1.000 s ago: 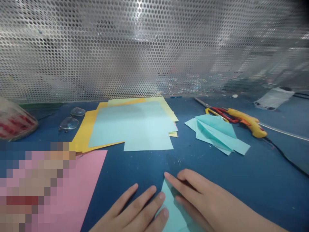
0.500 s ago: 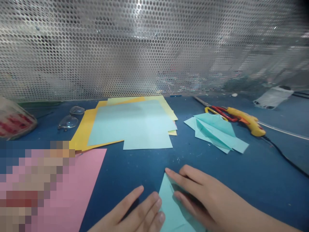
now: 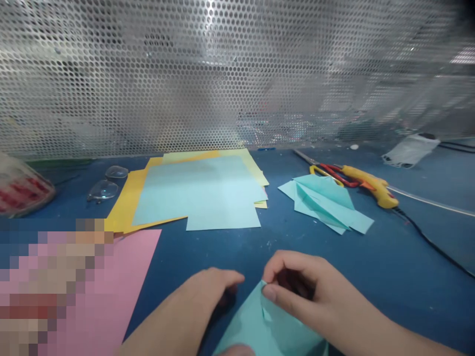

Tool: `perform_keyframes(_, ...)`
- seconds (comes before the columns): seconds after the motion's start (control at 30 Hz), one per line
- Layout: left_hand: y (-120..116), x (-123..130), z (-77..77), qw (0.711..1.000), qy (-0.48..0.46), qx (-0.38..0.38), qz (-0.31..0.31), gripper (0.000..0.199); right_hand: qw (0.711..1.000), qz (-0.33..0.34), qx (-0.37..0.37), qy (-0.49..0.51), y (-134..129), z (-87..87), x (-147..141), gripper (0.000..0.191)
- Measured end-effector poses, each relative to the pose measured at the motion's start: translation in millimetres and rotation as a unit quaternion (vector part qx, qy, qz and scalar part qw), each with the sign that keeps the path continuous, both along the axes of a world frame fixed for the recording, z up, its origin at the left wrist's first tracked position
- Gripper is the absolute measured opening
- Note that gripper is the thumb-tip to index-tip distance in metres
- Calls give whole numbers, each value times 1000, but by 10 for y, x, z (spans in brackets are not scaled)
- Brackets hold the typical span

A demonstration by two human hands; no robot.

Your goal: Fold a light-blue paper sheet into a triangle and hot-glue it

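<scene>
A folded turquoise paper (image 3: 282, 329) lies at the bottom centre, running out of view below. My right hand (image 3: 300, 282) pinches its top corner between thumb and forefinger. To the left of the paper, my left hand (image 3: 218, 291) is bent over the blue table, one finger stretched towards the corner. Its thumb appears to rest on the paper at the lower edge, while the other fingers are mostly hidden behind the hand. Farther right lies another folded turquoise piece (image 3: 326, 200).
Light blue sheets (image 3: 200, 190) lie over yellow paper (image 3: 131, 193) at the centre back. Pink paper (image 3: 129, 277) and glasses (image 3: 103, 190) are on the left. Scissors (image 3: 328, 173) and a yellow glue gun (image 3: 371, 185) lie right, near a face mask (image 3: 411, 150). A perforated metal panel (image 3: 185, 74) stands behind.
My right hand has gone from pressing along the paper to pinching its corner. My left hand has turned and arched, with its fingers off the paper's left side. The paper has shifted and looks wider.
</scene>
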State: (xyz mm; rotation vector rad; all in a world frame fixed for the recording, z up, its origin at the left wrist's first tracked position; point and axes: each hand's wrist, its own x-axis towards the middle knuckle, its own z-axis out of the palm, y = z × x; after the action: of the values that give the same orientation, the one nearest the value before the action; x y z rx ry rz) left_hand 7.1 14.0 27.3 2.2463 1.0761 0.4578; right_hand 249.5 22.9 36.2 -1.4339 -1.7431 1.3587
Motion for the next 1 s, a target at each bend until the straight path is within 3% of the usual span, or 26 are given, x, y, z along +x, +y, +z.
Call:
perform_keyframes(0.03,30,62,30,998,23,-57,30,42,999,2,-31,23,-10,14,-4,19)
perform_keyframes(0.07,66,126,65,992,65,-104,31,20,997,-1,-58,46,-19,20,-6,23)
perform_keyframes(0.1,105,187,103,990,82,-112,19,19,994,-6,-79,69,-27,20,-8,25)
perform_keyframes(0.2,183,304,197,988,100,-113,12,39,992,-11,-82,98,-44,6,-15,29)
perform_keyframes(0.37,137,304,202,986,102,-133,0,36,998,-7,-17,55,-63,-10,-54,29)
perform_keyframes(0.77,252,220,183,989,91,-116,-3,45,996,-57,-16,70,41,22,-23,47)
perform_keyframes(1.0,162,177,62,990,123,-68,32,54,997,-61,-12,55,107,37,-3,55)
